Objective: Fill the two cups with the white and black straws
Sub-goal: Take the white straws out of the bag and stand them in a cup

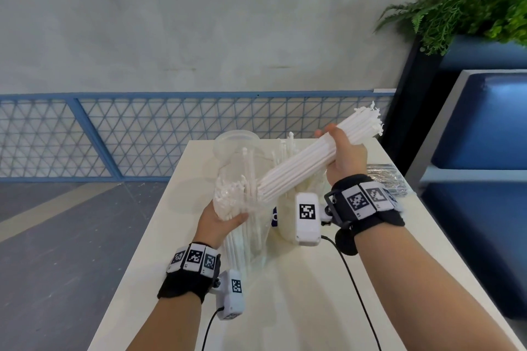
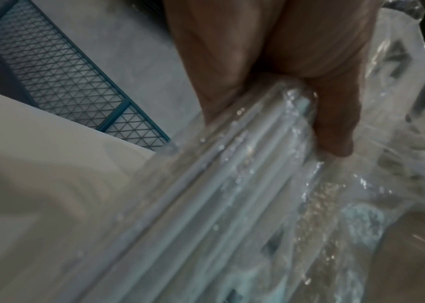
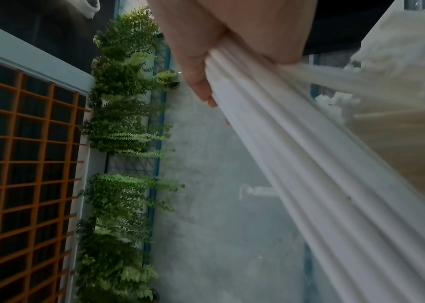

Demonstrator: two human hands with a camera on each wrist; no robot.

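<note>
My right hand (image 1: 340, 151) grips a thick bundle of white straws (image 1: 302, 162), tilted up to the right, with its lower end still in the mouth of a clear plastic bag (image 1: 245, 225). My left hand (image 1: 222, 221) holds that bag, which has more white straws inside. In the left wrist view the left hand (image 2: 309, 86) curls round the crinkled bag (image 2: 232, 194). The right wrist view has the right hand (image 3: 232, 45) wrapped round the straws (image 3: 309, 164). A clear cup (image 1: 236, 141) stands at the table's far end. A second cup (image 1: 285, 222) is mostly hidden behind the wrist camera.
A pack of black straws (image 1: 385, 179) lies at the right edge of the cream table (image 1: 171, 279). A blue bench (image 1: 484, 137) and a plant (image 1: 470, 0) stand to the right. A blue mesh fence (image 1: 114, 134) runs behind the table.
</note>
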